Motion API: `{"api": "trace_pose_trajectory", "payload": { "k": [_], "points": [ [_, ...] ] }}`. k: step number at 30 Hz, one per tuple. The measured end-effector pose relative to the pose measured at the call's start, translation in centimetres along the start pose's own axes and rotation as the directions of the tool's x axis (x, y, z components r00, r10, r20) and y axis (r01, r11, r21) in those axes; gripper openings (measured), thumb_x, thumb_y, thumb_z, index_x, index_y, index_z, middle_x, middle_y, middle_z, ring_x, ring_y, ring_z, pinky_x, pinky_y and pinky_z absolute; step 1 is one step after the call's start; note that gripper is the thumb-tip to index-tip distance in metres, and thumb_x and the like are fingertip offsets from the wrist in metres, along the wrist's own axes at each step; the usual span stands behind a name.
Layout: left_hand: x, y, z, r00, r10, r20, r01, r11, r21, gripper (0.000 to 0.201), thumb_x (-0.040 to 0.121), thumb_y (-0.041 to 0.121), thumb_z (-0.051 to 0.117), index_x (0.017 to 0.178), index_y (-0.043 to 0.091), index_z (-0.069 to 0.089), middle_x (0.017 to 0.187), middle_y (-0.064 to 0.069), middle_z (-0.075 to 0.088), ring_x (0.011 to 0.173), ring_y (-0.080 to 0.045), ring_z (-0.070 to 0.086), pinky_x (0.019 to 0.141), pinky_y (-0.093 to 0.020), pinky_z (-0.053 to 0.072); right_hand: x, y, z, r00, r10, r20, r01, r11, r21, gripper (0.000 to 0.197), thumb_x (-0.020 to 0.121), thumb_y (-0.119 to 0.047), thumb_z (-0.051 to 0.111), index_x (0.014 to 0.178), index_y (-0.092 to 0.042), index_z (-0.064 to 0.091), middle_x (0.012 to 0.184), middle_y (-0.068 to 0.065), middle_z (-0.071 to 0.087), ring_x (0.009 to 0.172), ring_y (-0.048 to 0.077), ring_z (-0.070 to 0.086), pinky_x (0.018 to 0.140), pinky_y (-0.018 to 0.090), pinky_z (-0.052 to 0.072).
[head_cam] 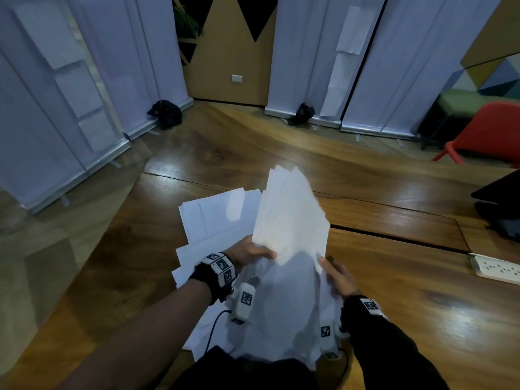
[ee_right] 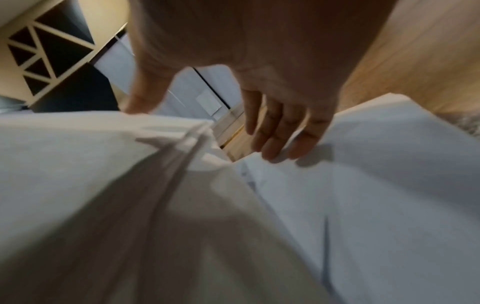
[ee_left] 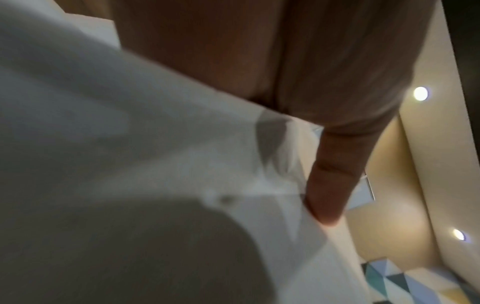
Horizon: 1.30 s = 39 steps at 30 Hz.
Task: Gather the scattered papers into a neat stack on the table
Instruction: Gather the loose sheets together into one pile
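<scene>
Fingers [ee_right: 272,131] of both hands grip raised papers [head_cam: 289,215].

the left forearm [head_cam: 135,327] is bare, and its wrist wears a black strap [head_cam: 213,273] ringed with white blocks printed in black square codes. a white camera pod [head_cam: 245,301] with the same sort of code hangs under it, trailing a thin black cable [head_cam: 213,327]. the right arm wears a black sleeve [head_cam: 394,350], with what looks like a matching strap [head_cam: 365,305] and pod [head_cam: 327,333].
</scene>
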<state>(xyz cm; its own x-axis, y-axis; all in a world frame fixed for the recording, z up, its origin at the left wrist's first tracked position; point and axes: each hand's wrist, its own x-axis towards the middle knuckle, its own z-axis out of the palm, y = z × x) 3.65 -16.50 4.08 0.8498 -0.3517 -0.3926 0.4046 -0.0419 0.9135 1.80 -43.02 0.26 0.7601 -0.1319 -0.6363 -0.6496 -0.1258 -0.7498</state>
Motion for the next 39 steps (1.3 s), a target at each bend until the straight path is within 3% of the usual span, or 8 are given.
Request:
{"api": "trace_pose_trajectory", "payload": {
  "k": [4,7,9,14,17,25,32,39],
  "points": [
    [0.6,-1.0,-1.3,0.997,-0.06,-0.055,0.052,0.989,-0.141,0.045,0.058,0.009,0.076,0.099,-0.005,0.066,0.099,-0.015,0.068,0.097,-0.029,0.063,0.085,-0.033,0.053,-0.6,-0.6,0.3,0.985,-0.027,0.171,-0.011,0.976,0.216,0.078,0.058,-0.055,0.083,0.123,-0.018,0.06,0.143,0.006,0.05,0.136,0.027,0.04,0.115,0.044,0.028],
    [0.7,-3.5,-1.3,0.957,-0.169,-0.238,0.153,0.985,-0.082,0.024,0.068,0.013,0.076,0.091,0.005,0.07,0.088,-0.008,0.075,0.088,-0.031,0.065,0.077,-0.035,0.055,0.4,-0.3,0.9,0.997,-0.011,0.081,-0.001,0.99,0.139,0.087,0.021,-0.047,0.095,0.091,-0.002,0.07,0.092,0.006,0.076,0.099,0.028,0.063,0.083,0.034,0.054],
    [0.8,-5.1,-1.4,0.911,-0.229,-0.344,0.284,0.951,0.118,0.044,0.072,0.027,0.075,0.111,0.01,0.065,0.111,-0.01,0.07,0.103,-0.03,0.065,0.084,-0.036,0.053,0.3,0.0,1.1,0.999,0.015,-0.043,-0.015,1.0,-0.017,0.061,0.045,-0.031,0.095,0.087,0.003,0.066,0.096,0.015,0.074,0.09,0.031,0.065,0.081,0.039,0.058],
    [-0.5,-5.7,-4.5,0.815,0.087,-0.573,0.438,0.554,0.708,0.061,0.079,0.049,0.062,0.134,0.025,0.049,0.146,-0.007,0.041,0.135,-0.029,0.034,0.107,-0.041,0.034,1.4,3.3,-0.8,0.964,0.133,-0.229,-0.179,0.965,-0.192,0.059,0.071,-0.018,0.081,0.117,0.009,0.056,0.109,0.024,0.063,0.086,0.031,0.061,0.087,0.046,0.054],
    [-1.1,-6.1,-8.4,0.844,-0.049,-0.534,0.497,0.448,0.744,0.094,0.075,0.065,0.058,0.15,0.024,0.019,0.159,-0.006,0.015,0.146,-0.03,0.014,0.117,-0.046,0.023,1.7,3.9,-1.4,0.968,0.118,-0.22,-0.162,0.967,-0.194,0.063,0.07,-0.021,0.083,0.121,0.008,0.058,0.127,0.024,0.059,0.106,0.039,0.061,0.095,0.05,0.05],
    [-1.9,-5.8,-8.9,0.879,0.015,-0.477,0.47,0.137,0.872,0.069,0.084,0.069,0.034,0.133,0.022,0.047,0.133,-0.008,0.052,0.123,-0.027,0.046,0.103,-0.044,0.033,1.3,4.0,-1.1,0.937,0.209,-0.279,-0.228,0.973,-0.037,0.075,0.072,-0.013,0.081,0.133,0.01,0.045,0.138,0.022,0.05,0.098,0.03,0.052,0.082,0.037,0.041],
    [-1.1,-5.8,-5.7,0.86,-0.145,-0.489,0.473,0.585,0.659,0.09,0.072,0.065,0.062,0.14,0.012,0.037,0.143,-0.01,0.047,0.127,-0.029,0.049,0.102,-0.038,0.041,1.5,4.1,-0.9,0.93,0.195,-0.312,-0.229,0.971,-0.073,0.079,0.073,-0.016,0.081,0.137,0.009,0.041,0.146,0.023,0.043,0.127,0.04,0.047,0.097,0.041,0.039],
    [-0.5,-5.8,-4.1,0.869,-0.31,-0.385,0.495,0.538,0.682,0.086,0.077,0.049,0.068,0.144,0.008,0.033,0.151,-0.011,0.037,0.135,-0.027,0.041,0.109,-0.032,0.037,0.9,4.2,-1.0,0.956,0.138,-0.26,-0.181,0.972,-0.148,0.078,0.072,-0.03,0.082,0.131,0.008,0.049,0.138,0.026,0.05,0.122,0.042,0.052,0.093,0.042,0.043]
  ]
}}
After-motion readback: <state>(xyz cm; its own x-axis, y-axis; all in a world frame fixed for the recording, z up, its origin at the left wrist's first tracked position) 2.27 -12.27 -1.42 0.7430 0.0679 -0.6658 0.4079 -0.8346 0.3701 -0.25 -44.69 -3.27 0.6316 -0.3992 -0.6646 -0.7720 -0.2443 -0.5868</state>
